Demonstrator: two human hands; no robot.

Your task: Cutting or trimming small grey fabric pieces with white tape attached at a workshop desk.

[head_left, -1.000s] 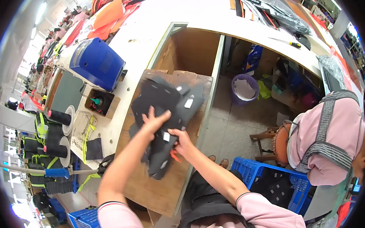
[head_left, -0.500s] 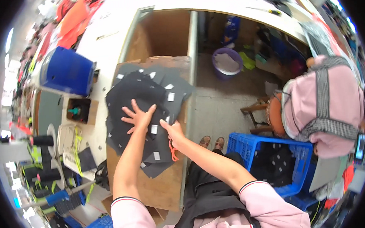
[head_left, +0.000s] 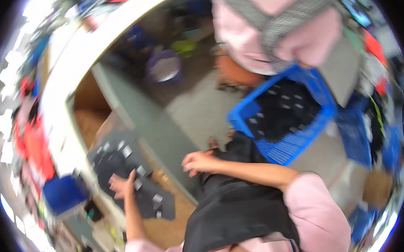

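The left hand (head_left: 122, 186) was laid flat, fingers spread, on the stack of dark grey fabric pieces with small white tags (head_left: 129, 174); nothing was clamped in it. The stack was spread on the brown wooden worktop (head_left: 170, 222), at about 8 o'clock in the picture. The right hand (head_left: 198, 162) was held in the air at about 3 o'clock from the stack, fingers loosely curled and apart, with nothing gripped and clear of the fabric. Its forearm was extended back toward the pink sleeve (head_left: 318, 211) at 4 o'clock.

Beyond the right hand, at about 2 o'clock, a blue plastic latticed crate (head_left: 301, 135) was seen on the floor, filled with more dark tagged pieces. A second person in a pink top with grey straps (head_left: 274, 28) was seen above the crate, at 12 o'clock. A purple round basin (head_left: 164, 67) was seen on the floor at 11 o'clock. A blue box (head_left: 63, 193) stood at 9 o'clock from the left hand, near the stack. The picture was blurred, so finer detail could not be determined.
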